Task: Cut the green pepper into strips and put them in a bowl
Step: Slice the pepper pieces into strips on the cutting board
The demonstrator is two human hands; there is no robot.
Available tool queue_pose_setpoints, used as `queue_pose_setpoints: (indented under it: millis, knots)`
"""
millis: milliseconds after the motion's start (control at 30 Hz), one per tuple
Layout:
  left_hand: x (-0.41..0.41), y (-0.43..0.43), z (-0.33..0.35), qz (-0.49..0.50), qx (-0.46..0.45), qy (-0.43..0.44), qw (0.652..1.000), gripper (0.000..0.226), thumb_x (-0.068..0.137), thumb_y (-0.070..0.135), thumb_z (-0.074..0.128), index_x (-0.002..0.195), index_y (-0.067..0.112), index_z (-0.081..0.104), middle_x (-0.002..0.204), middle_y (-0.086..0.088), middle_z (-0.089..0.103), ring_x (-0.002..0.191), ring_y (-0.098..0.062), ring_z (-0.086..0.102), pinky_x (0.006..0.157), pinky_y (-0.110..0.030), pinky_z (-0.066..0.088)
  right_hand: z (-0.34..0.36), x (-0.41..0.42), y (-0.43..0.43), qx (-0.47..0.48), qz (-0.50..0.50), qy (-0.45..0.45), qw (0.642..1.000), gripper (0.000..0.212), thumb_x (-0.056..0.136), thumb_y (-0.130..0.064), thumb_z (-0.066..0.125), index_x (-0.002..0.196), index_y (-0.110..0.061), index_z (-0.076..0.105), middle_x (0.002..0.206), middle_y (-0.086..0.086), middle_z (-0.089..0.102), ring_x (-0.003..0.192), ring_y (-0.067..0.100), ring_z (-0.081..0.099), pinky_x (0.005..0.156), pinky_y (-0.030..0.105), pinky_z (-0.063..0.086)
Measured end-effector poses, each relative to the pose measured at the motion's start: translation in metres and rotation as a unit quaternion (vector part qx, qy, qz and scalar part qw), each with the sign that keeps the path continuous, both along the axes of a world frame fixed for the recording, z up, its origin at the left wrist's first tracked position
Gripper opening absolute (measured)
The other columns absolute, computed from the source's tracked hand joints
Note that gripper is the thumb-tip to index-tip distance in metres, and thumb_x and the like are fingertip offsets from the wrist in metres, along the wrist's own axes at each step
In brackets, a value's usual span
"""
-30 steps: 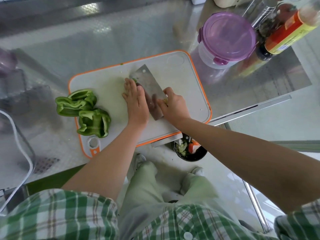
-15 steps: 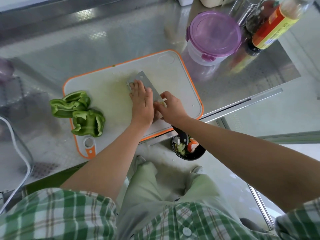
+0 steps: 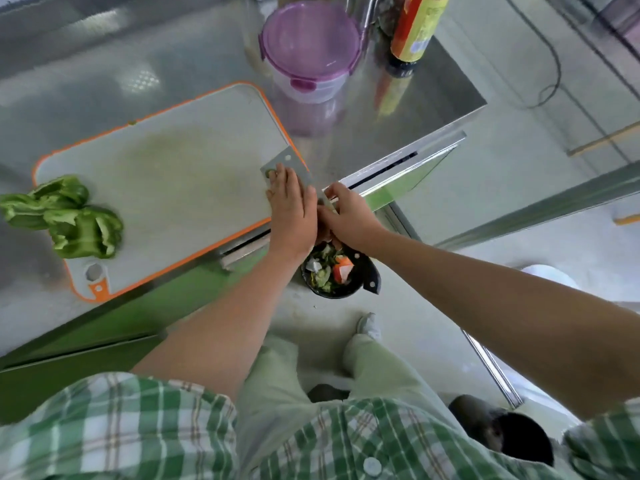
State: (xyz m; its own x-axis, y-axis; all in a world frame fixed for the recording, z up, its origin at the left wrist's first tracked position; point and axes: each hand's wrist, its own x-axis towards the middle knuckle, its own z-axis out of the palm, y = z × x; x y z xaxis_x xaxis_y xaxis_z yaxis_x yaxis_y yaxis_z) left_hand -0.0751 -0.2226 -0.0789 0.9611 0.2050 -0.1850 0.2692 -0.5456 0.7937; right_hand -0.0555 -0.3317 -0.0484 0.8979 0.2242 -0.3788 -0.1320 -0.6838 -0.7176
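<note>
Early stage. Your green pepper (image 3: 72, 220) lies in a few big opened pieces at the left end of the cutting board (image 3: 173, 168). Part of it hangs over the board's edge onto the worktop (image 3: 138, 46). No strips show anywhere, so the real slicing is not yet done.

Both your hands are on the knife (image 3: 289, 161) at the board's right edge, well apart from the pepper. Your left hand (image 3: 292, 206) lies flat, fingers straight, pressed on the side of the blade. Your right hand (image 3: 349, 216) is curled round the handle end; the handle itself is hidden under it. A small green bit sits on the blade by your left fingertips. A black bin (image 3: 332, 295) stands on the floor just below your wrists and holds mixed scraps (image 3: 329, 271). My guess is that you are wiping trimmings off the blade toward the bin.

Left to do:
- take the knife over to the pepper
- slice each piece into strips
- move the strips into a bowl

No open bowl for the strips is in view. The only container on the worktop is a tub (image 3: 308, 46) with a closed purple lid, next to a bottle (image 3: 415, 29), beyond the board.
</note>
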Motion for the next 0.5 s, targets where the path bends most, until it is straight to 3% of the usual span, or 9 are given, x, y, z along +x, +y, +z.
queue_pose_setpoints:
  millis: [100,167,367,500]
  knots:
    - [-0.009,-0.034,0.0,-0.014,-0.005,-0.004,1.0,0.055,0.106,0.025,0.026,0.153,0.001,0.008,0.163,-0.011,0.0,0.15,-0.022,-0.008,0.119,-0.033,-0.01,-0.001,-0.009,-0.034,0.021,-0.001,0.009,1.0,0.016,0.093,-0.024,0.052,0.102,-0.01,0.049,0.081,0.012,0.068,0.063,0.026,0.062,0.064,0.037,0.055]
    - [-0.015,-0.056,0.0,-0.013,-0.015,-0.003,1.0,0.056,0.106,0.026,0.027,0.153,0.001,0.008,0.163,-0.011,-0.001,0.15,-0.022,-0.008,0.121,-0.035,-0.007,-0.003,-0.012,-0.056,0.024,0.001,0.013,1.0,0.016,0.093,-0.025,0.052,0.1,-0.011,0.049,0.086,0.015,0.068,0.067,0.027,0.061,0.069,0.043,0.055]
    - [-0.02,-0.102,-0.006,-0.059,-0.032,0.014,0.998,0.058,0.106,0.029,0.023,0.154,0.002,0.005,0.163,-0.009,-0.003,0.149,-0.019,-0.01,0.121,-0.032,-0.006,-0.013,-0.018,-0.107,0.052,-0.023,0.051,0.997,0.014,0.092,-0.022,0.051,0.096,-0.01,0.045,0.083,0.019,0.067,0.059,0.025,0.055,0.066,0.044,0.053]
    - [-0.017,-0.116,-0.015,-0.093,-0.036,0.034,0.994,0.058,0.106,0.034,0.02,0.154,0.003,0.006,0.163,-0.007,-0.003,0.149,-0.017,-0.01,0.121,-0.032,-0.006,-0.024,-0.02,-0.124,0.085,-0.052,0.079,0.992,0.013,0.091,-0.024,0.052,0.085,-0.02,0.042,0.079,0.018,0.065,0.054,0.021,0.055,0.056,0.035,0.047]
